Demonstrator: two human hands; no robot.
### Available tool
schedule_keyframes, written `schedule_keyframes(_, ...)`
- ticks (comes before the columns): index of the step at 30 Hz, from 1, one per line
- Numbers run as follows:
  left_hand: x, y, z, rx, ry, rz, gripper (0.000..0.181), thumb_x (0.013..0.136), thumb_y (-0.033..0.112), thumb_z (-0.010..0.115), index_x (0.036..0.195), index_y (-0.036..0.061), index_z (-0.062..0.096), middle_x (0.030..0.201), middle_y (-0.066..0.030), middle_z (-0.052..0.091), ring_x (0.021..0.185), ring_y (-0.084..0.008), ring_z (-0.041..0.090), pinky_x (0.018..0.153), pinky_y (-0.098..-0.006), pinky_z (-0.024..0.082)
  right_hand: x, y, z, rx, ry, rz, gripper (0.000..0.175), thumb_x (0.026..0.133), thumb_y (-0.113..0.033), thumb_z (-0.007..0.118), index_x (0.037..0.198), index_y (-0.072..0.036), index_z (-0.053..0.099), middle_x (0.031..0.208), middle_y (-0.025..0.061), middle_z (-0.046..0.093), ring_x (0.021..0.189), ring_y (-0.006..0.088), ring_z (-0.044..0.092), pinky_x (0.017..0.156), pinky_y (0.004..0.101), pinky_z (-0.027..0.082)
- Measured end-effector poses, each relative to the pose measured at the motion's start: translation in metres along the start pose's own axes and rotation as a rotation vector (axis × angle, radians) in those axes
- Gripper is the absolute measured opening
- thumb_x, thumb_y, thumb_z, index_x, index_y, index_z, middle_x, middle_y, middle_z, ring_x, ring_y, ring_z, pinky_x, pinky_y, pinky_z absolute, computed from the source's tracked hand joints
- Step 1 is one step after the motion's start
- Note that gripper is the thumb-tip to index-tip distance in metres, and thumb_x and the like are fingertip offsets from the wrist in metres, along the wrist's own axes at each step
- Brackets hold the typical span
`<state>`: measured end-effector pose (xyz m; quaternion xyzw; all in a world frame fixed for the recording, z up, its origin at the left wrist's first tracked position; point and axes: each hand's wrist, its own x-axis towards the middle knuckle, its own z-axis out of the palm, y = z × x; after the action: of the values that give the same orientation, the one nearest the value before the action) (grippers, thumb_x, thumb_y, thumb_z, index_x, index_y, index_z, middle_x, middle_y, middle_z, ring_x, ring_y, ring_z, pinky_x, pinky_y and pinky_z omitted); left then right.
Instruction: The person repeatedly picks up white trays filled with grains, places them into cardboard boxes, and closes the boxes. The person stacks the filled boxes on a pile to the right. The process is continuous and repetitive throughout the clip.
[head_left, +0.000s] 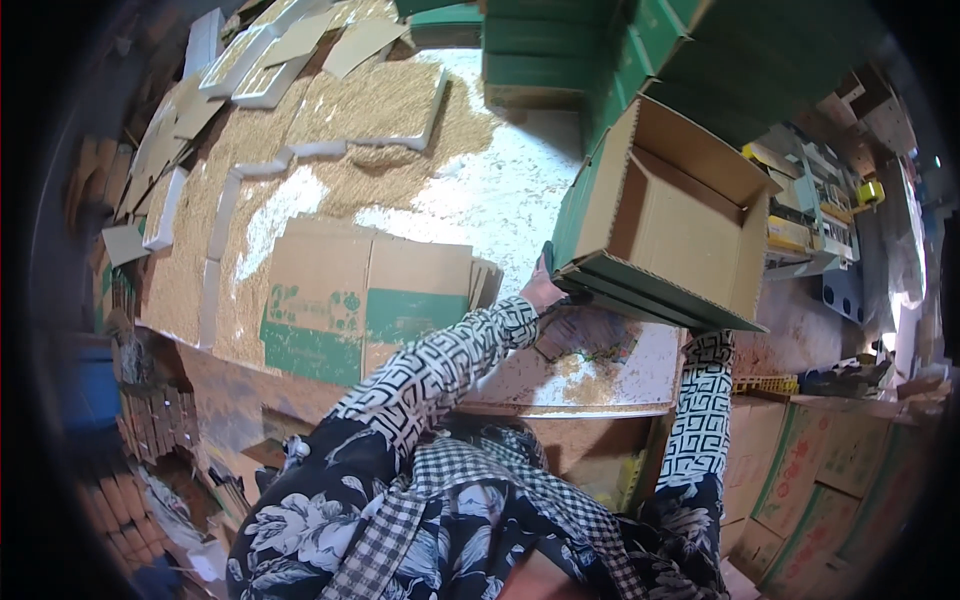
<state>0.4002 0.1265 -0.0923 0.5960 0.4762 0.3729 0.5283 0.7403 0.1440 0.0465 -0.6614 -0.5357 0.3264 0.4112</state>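
Observation:
An open cardboard box (675, 217), brown inside and green outside, tilts with its hollow facing me. My left hand (545, 289), partly in a dark glove, grips its lower left corner. Behind the box's lower right edge my right hand is hidden; only the patterned sleeve shows. Flat folded cartons (322, 292), brown and green with printing, lie in a stack left of my left hand. Below the box, a small pile of printed sheets or packets (589, 334) rests on the white tabletop (510, 382).
Loose grain-like bits (360, 105) cover much of the table, among white foam trays (270, 79). Green cartons (540, 52) stand stacked at the back. A machine or rack with yellow parts (814, 210) is at the right. More cartons (810, 465) are piled at lower right.

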Motion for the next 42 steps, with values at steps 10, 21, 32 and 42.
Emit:
schedule_keyframes(10,-0.158,0.087,-0.182,0.652,0.53,0.132,0.068,0.069,0.031,0.069,0.124,0.0003,0.044,0.124,-0.0248,0.044,0.116,-0.0374,0.042,0.099,-0.0443,0.034,-0.151,0.001,0.067,0.042,0.403,0.043,0.04,0.09,-0.02,0.049,0.122,0.002,0.05,0.121,0.0125,0.053,0.114,0.0202,0.048,0.095,0.0283,0.039)
schedule_keyframes(21,-0.327,0.013,-0.402,0.495,0.984,-0.499,0.065,0.082,0.036,0.061,0.129,-0.0013,0.039,0.123,-0.0225,0.049,0.115,-0.034,0.047,0.098,-0.0378,0.037,-0.227,-0.087,0.387,-0.492,-0.292,0.217,0.081,0.087,-0.05,0.046,0.136,0.01,0.02,0.14,0.0286,0.025,0.131,0.0397,0.022,0.109,0.0404,0.018)
schedule_keyframes(32,-0.335,0.044,-0.498,-0.581,1.223,0.115,0.035,0.092,0.034,0.05,0.107,0.0026,0.057,0.093,-0.0034,0.058,0.089,-0.0146,0.053,0.082,-0.0277,0.043,-0.238,-0.297,0.34,0.45,0.317,-0.318,0.04,0.087,-0.028,0.06,0.111,0.002,0.05,0.1,0.0089,0.055,0.092,0.0157,0.05,0.077,0.0324,0.045)
schedule_keyframes(42,-0.366,0.209,-0.354,-0.074,0.266,0.171,0.045,0.089,0.029,0.046,0.124,0.0019,0.048,0.125,-0.0124,0.05,0.115,-0.0236,0.048,0.095,-0.0346,0.039,-0.234,-0.288,0.304,0.313,0.042,-0.513,0.079,0.074,-0.026,0.067,0.137,-0.006,0.025,0.135,0.0206,0.031,0.125,0.0345,0.031,0.105,0.0434,0.026)
